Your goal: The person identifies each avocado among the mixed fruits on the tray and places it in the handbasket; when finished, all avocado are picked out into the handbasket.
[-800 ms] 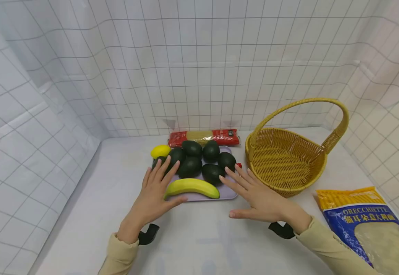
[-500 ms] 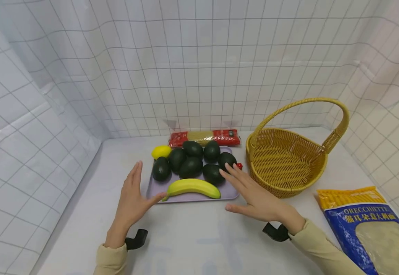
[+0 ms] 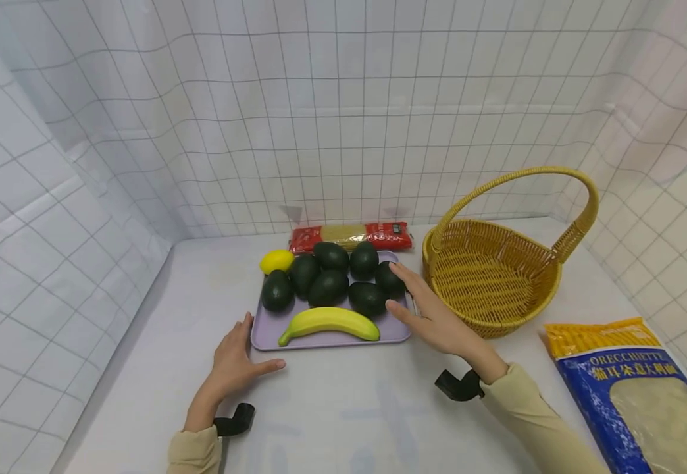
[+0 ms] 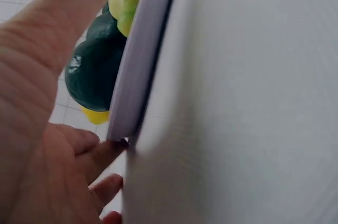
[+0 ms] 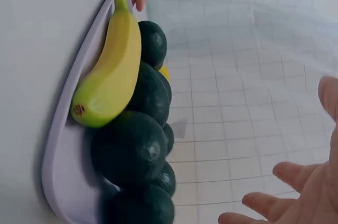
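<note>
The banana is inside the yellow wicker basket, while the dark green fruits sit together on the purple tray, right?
Not quite: the banana isn't in the yellow wicker basket. The head view shows it lying on the purple tray, along the edge nearest the person. The dark green fruits do sit together on that tray.

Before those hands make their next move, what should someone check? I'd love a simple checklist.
1. Left hand at the tray: ok, its fingers reach the left edge.
2. Right hand gripping the tray: not ok, its fingers are spread and hold nothing.
3. Banana on the tray: ok, it lies along the front.
4. Yellow lemon inside the rim: cannot tell, dark green fruits hide its base from the wrist cameras.
5. Basket upright: ok, handle up, beside the tray.
</note>
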`<action>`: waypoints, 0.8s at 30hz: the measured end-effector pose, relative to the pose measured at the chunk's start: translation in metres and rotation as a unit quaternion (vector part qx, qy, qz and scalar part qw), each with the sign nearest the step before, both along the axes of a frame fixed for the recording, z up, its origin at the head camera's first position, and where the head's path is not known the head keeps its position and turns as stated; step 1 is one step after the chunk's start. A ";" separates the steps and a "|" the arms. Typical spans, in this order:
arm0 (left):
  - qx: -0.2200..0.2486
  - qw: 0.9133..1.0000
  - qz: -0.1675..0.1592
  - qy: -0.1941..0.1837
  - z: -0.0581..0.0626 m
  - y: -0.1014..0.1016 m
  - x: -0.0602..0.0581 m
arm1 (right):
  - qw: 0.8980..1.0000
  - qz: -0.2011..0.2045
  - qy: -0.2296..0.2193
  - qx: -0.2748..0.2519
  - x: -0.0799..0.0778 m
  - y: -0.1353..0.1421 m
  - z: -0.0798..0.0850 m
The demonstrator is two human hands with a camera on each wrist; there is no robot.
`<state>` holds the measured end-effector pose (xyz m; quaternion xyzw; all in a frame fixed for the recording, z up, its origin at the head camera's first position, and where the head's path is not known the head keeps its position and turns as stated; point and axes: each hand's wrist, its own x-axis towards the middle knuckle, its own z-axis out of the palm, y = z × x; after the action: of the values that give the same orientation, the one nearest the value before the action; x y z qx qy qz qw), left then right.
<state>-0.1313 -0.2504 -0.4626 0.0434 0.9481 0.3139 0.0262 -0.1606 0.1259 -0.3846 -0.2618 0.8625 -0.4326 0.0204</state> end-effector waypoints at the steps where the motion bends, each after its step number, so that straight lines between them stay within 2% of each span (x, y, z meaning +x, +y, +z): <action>1: 0.002 1.000 -0.003 0.004 -0.002 0.000 0.000 | 1.000 -0.007 -0.007 -0.011 -0.002 -0.001 -0.002; 5: 0.002 1.000 -0.010 0.014 -0.008 0.000 -0.001 | 0.998 -0.032 -0.025 -0.045 -0.007 -0.007 -0.008; 13: -0.012 0.998 0.001 0.055 -0.019 0.000 -0.002 | 0.994 -0.079 0.001 -0.080 -0.022 -0.019 -0.016; 20: -0.017 0.996 0.014 0.085 -0.023 0.000 0.000 | 0.994 -0.100 0.029 -0.041 -0.028 -0.027 -0.022; 24: -0.016 0.996 0.019 0.087 -0.022 0.000 -0.001 | 0.993 -0.108 0.042 -0.023 -0.031 -0.030 -0.023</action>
<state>-0.1323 -0.2507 -0.4846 0.0521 0.9524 0.2937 -0.0620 -0.1918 0.0956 -0.4079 -0.1859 0.8756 -0.4406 -0.0685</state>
